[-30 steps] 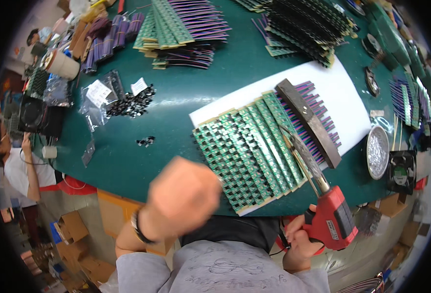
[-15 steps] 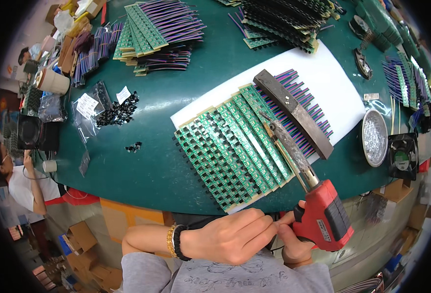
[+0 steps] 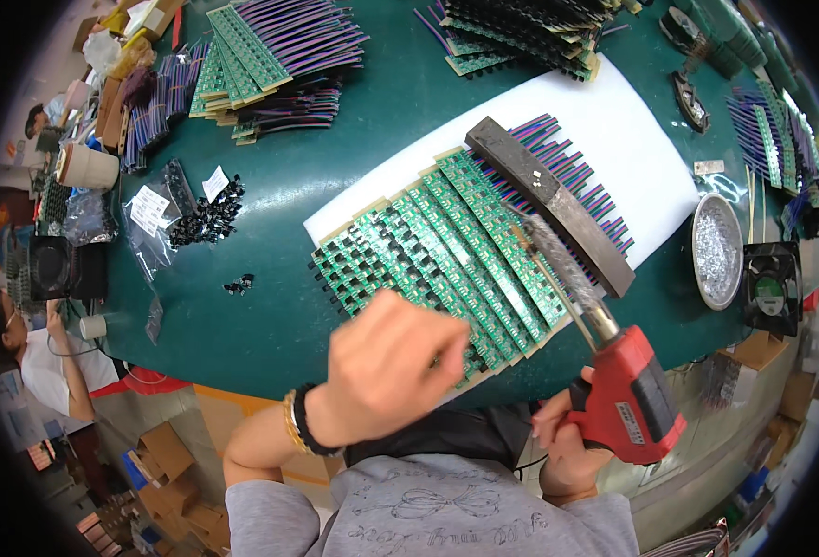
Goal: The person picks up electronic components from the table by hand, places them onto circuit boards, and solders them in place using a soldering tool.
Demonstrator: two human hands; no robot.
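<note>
My right hand (image 3: 567,441) is wrapped round the handle of a red soldering gun (image 3: 632,395), its metal tip pointing up and left over the boards. My left hand (image 3: 395,357), slightly blurred, is raised in front of the near edge of the circuit boards (image 3: 483,265). Its fingers are curled closed; what they hold, if anything, is hidden. These green boards lie side by side, with small black parts in rows on the left ones. A dark metal bar (image 3: 548,204) rests across the purple and blue wires (image 3: 599,200) at their far right end.
Beneath the boards is a white foam sheet (image 3: 632,139). Loose black parts (image 3: 207,213) lie at the left beside a plastic bag (image 3: 149,218). A round metal dish (image 3: 717,252) and a small fan (image 3: 769,288) stand at the right. Wired boards (image 3: 251,65) are stacked at the back.
My left hand has moved up and left, away from my right hand, to the near edge of the boards. My right hand still grips the soldering gun.
</note>
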